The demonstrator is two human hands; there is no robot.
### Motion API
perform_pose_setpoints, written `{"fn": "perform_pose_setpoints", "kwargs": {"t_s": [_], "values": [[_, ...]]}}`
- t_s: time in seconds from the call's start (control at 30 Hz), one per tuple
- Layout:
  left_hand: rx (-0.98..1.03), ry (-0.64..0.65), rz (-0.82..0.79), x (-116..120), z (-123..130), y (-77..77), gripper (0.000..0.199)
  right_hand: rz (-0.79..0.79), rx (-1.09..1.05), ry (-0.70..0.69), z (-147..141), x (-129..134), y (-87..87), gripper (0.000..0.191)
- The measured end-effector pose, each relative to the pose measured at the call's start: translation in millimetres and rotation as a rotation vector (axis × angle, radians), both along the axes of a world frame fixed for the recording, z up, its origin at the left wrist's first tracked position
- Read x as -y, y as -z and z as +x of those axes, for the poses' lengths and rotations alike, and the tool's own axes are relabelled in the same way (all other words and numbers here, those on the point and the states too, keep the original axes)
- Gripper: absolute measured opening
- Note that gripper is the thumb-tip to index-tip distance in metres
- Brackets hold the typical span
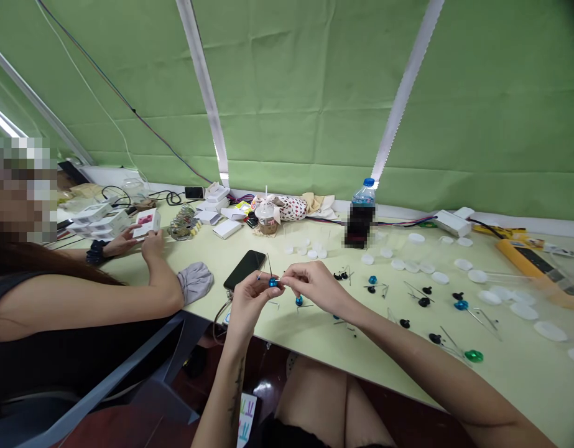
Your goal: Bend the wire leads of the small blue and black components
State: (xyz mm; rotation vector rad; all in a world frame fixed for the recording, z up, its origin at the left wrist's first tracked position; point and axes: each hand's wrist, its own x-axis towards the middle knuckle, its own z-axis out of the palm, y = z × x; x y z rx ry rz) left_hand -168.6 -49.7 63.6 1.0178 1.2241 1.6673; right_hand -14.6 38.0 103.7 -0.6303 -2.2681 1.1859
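Pinching a blue bead (pixel 272 282) on a thin wire pin (pixel 269 266) near the table edge, with a slip the main risk.

Drawn green blinds (pixel 314 93) fill the room behind a pale green table (pixel 505 373), over which white plastic discs (pixel 550 331), black beads (pixel 423 302), a water bottle (pixel 364 199) and a yellow tool (pixel 533 267) are spread; a co-worker's hand (pixel 121 242) is kept apart at the left, by small white boxes (pixel 94 214). A black phone (pixel 244 269) is laid just beside the person's left hand (pixel 252 305) and right hand (pixel 317 286). The bead is held up off the table, narrowly gripped by the left fingers (pixel 263 287), while the pin is pinched by the right fingertips (pixel 287 278). If the grip were loosened, the round bead could be rolled toward the edge and lost; a finger could be pricked by the pin's tip.
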Motion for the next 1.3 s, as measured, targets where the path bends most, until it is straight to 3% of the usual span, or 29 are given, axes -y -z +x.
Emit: {"fn": "perform_pose_setpoints", "kwargs": {"t_s": [0.13, 0.27, 0.33, 0.53, 0.63, 0.7, 0.73, 0.83, 0.93, 1.0, 1.07, 1.13, 1.23, 1.3], "values": [[-0.118, 0.028, -0.004, 1.1, 1.4, 1.4, 0.022, -0.094, -0.005, 0.013, -0.1, -1.6, 6.9, 0.026], [-0.169, 0.072, 0.007, 1.4, 6.2, 0.4, 0.026, 0.003, 0.01, 0.017, 0.9, 5.6, 9.6, 0.024], [-0.182, 0.058, -0.014, 1.6, 8.5, -1.3, 0.029, 0.153, 0.028, 0.034, 0.9, 11.1, 11.9, 0.024], [-0.144, 0.058, -0.134, 5.0, 9.0, -6.5, 0.036, 0.887, 0.098, -0.056, 1.1, 17.8, 24.4, 0.033], [-0.07, 0.151, -0.166, 8.2, 9.0, -5.2, 0.037, 0.985, 0.026, -0.196, 5.9, 15.7, 25.2, 0.032], [-0.027, 0.2, -0.158, 9.8, 9.7, -3.0, 0.036, 0.917, -0.007, -0.202, 10.3, 15.3, 23.6, 0.031], [-0.015, 0.192, -0.142, 10.3, 10.2, -1.8, 0.035, 0.834, -0.02, -0.134, 12.2, 15.5, 22.7, 0.032], [-0.086, -0.012, -0.065, 10.4, 13.0, 0.4, 0.033, 0.319, -0.007, 0.107, 14.2, 15.3, 21.2, 0.047], [-0.28, -0.209, -0.026, 10.1, 18.8, -0.1, 0.03, -0.351, 0.079, -0.016, 9.8, 12.8, 21.7, 0.063], [-0.393, -0.243, -0.021, 10.6, 24.2, -0.9, 0.029, -0.528, 0.041, -0.101, 6.5, 11.6, 22.6, 0.059], [-0.478, -0.253, -0.021, 11.4, 29.2, -1.1, 0.03, -0.386, -0.038, -0.074, 6.1, 12.5, 23.8, 0.046], [-0.505, -0.238, -0.035, 11.8, 32.4, -0.3, 0.031, -0.016, -0.053, 0.008, 9.3, 15.2, 25.4, 0.038], [-0.355, -0.133, -0.066, 11.0, 33.6, 2.5, 0.034, 0.653, -0.015, 0.048, 18.4, 20.8, 29.3, 0.034], [-0.236, -0.089, -0.073, 10.2, 33.4, 4.5, 0.035, 0.898, -0.021, -0.015, 23.5, 24.1, 32.4, 0.032]]}}
